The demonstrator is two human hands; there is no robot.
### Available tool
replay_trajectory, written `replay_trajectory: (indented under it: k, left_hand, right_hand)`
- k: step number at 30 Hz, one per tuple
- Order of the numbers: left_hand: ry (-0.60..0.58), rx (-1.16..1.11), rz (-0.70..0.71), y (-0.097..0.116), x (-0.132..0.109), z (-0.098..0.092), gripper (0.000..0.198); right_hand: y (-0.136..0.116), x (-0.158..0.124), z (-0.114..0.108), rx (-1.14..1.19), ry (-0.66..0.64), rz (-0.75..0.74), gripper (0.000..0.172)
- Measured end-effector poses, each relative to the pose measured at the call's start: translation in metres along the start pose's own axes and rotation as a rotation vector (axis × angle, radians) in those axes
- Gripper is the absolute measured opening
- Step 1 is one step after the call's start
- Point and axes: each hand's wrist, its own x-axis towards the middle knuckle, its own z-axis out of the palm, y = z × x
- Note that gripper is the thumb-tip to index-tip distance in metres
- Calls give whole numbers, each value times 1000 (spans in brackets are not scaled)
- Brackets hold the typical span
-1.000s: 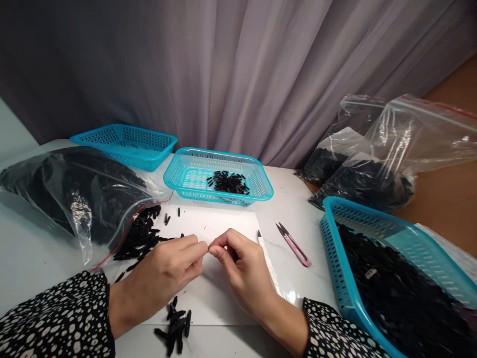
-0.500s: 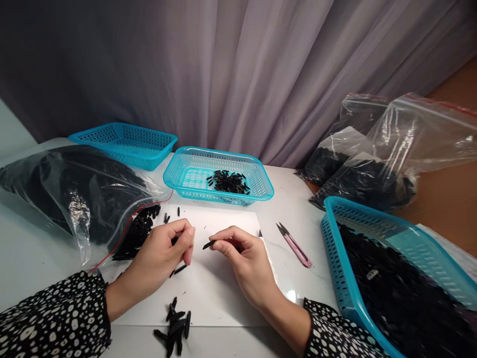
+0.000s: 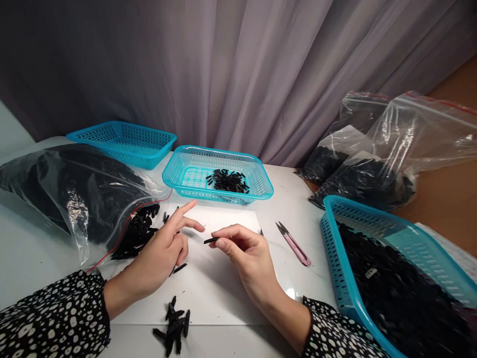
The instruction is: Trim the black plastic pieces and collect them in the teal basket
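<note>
A: What is found around the work, from the largest down?

B: The far side is closed off by a grey curtain (image 3: 238, 69). At the left, a plastic bag (image 3: 67, 184) is filled with dark contents; at the right, a blue basket (image 3: 330, 243) is heaped with dark pieces. At the back, a second basket (image 3: 223, 196) is only partly covered by pieces. A white sheet (image 3: 231, 303) is laid beneath the hands.

A: And how are the hands placed?

B: The left hand (image 3: 160, 253) is held with two fingers extended, and nothing is seen gripped; what may be hidden under its curled fingers cannot be told. By the right hand (image 3: 248, 251), a pinch is kept between thumb and forefinger.

A: Are smaller things left lying?

B: Pink-handled snips (image 3: 296, 246) are set to the right of the sheet, and a small cluster (image 3: 174, 325) of pieces is left at its near edge.

A: What is pinched, then?

B: One slim black piece (image 3: 208, 240), held above the sheet, its free end pointed leftward. The step in hand is judged to be the handling of that single piece; a steady pinch and a clear free end seem called for.
</note>
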Motion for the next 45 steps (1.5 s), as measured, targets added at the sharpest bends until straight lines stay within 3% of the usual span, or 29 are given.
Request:
replay_trajectory:
  k: [4, 11, 14, 18, 24, 30, 36, 45]
  left_hand:
    - [41, 52, 25, 1, -4, 1, 66]
    - [83, -88, 1, 10, -3, 4, 46]
    - [55, -167, -51, 9, 1, 3, 42]
    - [-41, -201, -7, 4, 4, 1, 25]
    - [-70, -288, -36, 7, 0, 0, 38]
    - [-202, -388, -83, 14, -6, 1, 47]
    - [-227, -361, -87, 14, -3, 4, 23]
    - [-290, -340, -38, 7, -3, 3, 21]
  right_hand:
    - [0, 0, 0, 26, 9, 16, 4]
    - [2, 1, -1, 49, 11, 36, 5]
    - [2, 1, -1, 38, 15, 37, 7]
    - [3, 0, -2, 39, 7, 42, 6]
    - [2, 0, -2, 33, -2, 43, 10]
    - [0, 1, -2, 104, 20, 101, 22]
    - [1, 2, -1, 49, -31, 47, 10]
    - [3, 2, -1, 39, -57, 26, 5]
